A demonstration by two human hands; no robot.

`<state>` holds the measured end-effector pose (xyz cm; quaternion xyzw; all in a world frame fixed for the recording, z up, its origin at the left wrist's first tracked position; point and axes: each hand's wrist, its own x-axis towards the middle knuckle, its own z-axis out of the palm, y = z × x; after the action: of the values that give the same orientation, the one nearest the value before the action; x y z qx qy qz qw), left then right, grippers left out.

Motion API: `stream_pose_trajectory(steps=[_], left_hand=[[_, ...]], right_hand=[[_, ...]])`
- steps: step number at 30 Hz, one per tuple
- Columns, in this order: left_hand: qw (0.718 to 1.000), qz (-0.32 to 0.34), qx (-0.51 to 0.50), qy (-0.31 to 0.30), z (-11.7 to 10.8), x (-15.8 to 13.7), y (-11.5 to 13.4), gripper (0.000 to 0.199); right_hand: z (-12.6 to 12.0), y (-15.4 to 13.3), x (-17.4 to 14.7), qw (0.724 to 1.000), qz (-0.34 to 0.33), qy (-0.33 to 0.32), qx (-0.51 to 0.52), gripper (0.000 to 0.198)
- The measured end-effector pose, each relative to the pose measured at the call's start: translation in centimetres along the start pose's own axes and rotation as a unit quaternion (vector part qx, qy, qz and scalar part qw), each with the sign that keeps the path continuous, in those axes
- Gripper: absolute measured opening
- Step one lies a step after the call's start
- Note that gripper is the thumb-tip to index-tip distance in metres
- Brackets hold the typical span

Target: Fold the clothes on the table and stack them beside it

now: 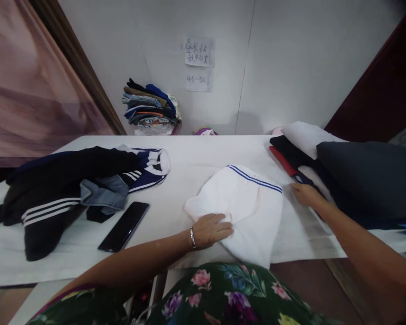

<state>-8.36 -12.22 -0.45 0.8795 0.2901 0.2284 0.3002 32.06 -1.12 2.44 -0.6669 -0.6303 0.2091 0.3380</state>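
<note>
A white garment (246, 198) with two blue stripes along its far edge lies folded on the white-covered table (176, 216). My left hand (211, 230), with a silver bracelet at the wrist, presses on its near left part. A small fold of white cloth is pinched between its thumb and fingers. Just past the garment's right edge is my right hand (306, 195), low over the table beside the heap of clothes (365, 180). Its fingers point left, partly extended, and no cloth shows in them.
Dark striped jackets (71, 180) with a denim piece (104, 194) lie at the left. A black phone (124, 226) rests near them. Behind the table rises a stack of folded clothes (151, 108). Handwritten paper notes (199, 52) hang on the wall.
</note>
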Motion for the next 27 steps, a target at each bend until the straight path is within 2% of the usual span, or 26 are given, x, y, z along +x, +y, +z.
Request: stream_pose_trajectory(steps=[2, 3, 5, 6, 8, 10, 12, 14, 16, 18, 21, 22, 24, 25, 27], left_hand=[[1.000, -0.013, 0.008, 0.012, 0.5, -0.3, 0.2, 0.034], [1.000, -0.015, 0.013, 0.009, 0.6, -0.3, 0.2, 0.035], [1.000, -0.019, 0.005, 0.010, 0.6, -0.5, 0.4, 0.035], [0.999, -0.028, -0.008, 0.017, 0.6, -0.5, 0.4, 0.034], [0.997, -0.063, -0.042, 0.035, 0.7, -0.6, 0.6, 0.032], [0.993, -0.090, -0.058, 0.049, 1.0, -0.9, 0.9, 0.031], [0.993, -0.085, -0.038, 0.066, 1.3, -1.1, 1.1, 0.033], [0.995, -0.062, 0.005, 0.081, 1.6, -1.3, 1.3, 0.036], [0.995, -0.038, 0.045, 0.083, 1.7, -1.6, 1.5, 0.042], [0.995, -0.019, 0.064, 0.068, 1.6, -1.9, 1.8, 0.050], [0.996, -0.033, 0.054, 0.062, 1.4, -2.7, 2.3, 0.058], [0.994, -0.051, 0.047, 0.078, 1.4, -3.0, 2.5, 0.056], [0.983, -0.101, 0.031, 0.151, 1.4, -3.9, 3.0, 0.048], [0.969, -0.133, 0.018, 0.206, 1.4, -4.3, 3.2, 0.045], [0.923, -0.209, -0.036, 0.321, 1.4, -5.0, 3.7, 0.041]], right_hand=[[0.0, -1.1, 0.3, 0.999, -0.040, 0.007, -0.020, 0.031], [0.7, -2.0, 0.3, 0.996, -0.081, 0.000, -0.027, 0.039], [3.2, -4.3, -0.3, 0.981, -0.186, -0.038, -0.044, 0.050], [4.8, -5.3, -0.8, 0.972, -0.213, -0.075, -0.063, 0.053], [7.7, -6.5, -1.9, 0.959, -0.226, -0.134, -0.106, 0.053], [9.7, -6.6, -2.7, 0.949, -0.234, -0.158, -0.137, 0.050], [10.4, -6.0, -3.0, 0.945, -0.243, -0.161, -0.146, 0.048], [9.9, -5.1, -2.9, 0.947, -0.240, -0.168, -0.134, 0.047], [8.5, -4.0, -2.6, 0.959, -0.212, -0.151, -0.111, 0.047], [6.8, -2.7, -2.5, 0.980, -0.162, -0.093, -0.071, 0.050], [4.6, -0.8, -3.3, 0.999, -0.005, -0.003, 0.052, 0.054], [4.1, -0.3, -3.9, 0.991, 0.064, 0.009, 0.116, 0.055], [3.3, 0.1, -5.2, 0.949, 0.189, 0.004, 0.251, 0.057], [3.1, 0.1, -6.0, 0.923, 0.229, -0.009, 0.310, 0.056], [2.9, -0.2, -7.3, 0.884, 0.257, -0.047, 0.389, 0.046]])
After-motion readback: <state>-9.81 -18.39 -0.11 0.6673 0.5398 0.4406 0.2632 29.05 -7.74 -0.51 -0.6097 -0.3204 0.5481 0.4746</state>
